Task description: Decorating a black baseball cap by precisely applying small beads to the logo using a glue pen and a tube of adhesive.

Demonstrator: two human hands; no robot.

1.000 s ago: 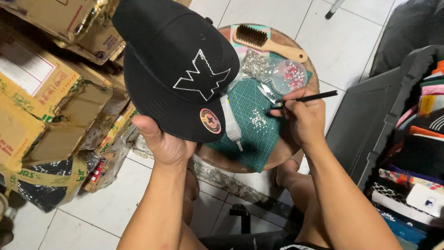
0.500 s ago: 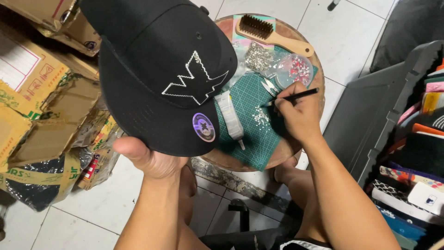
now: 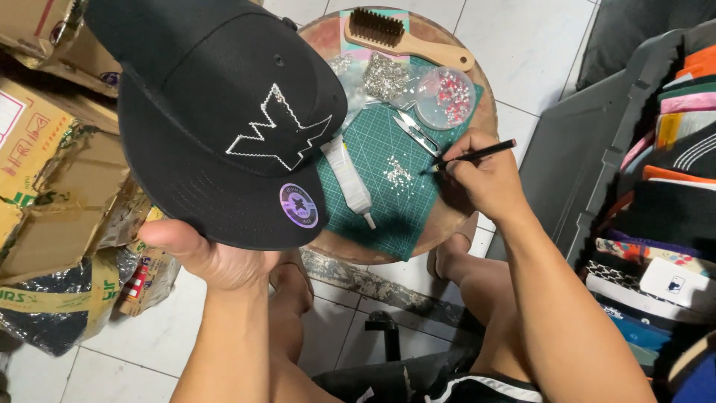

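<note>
Left hand [image 3: 224,261] grips black cap [image 3: 224,112] by its brim, upper left, stud design facing up | right hand [image 3: 481,175] pinches black pick-up pen [image 3: 473,157], tip lowered to loose studs [image 3: 395,170] on green cutting mat [image 3: 388,194], centre | glue tube [image 3: 349,179] beside, within reach on round bench [image 3: 440,216].

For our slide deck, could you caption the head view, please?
Left hand holds black cap; right hand points pen tool at rhinestones.

Both forearms are bare, with no sleeves, watch or rings showing on the left hand [image 3: 224,261] or right hand [image 3: 485,179]. Black shorts with a white stripe [image 3: 477,384] cover the lap; the legs are bare.
</note>
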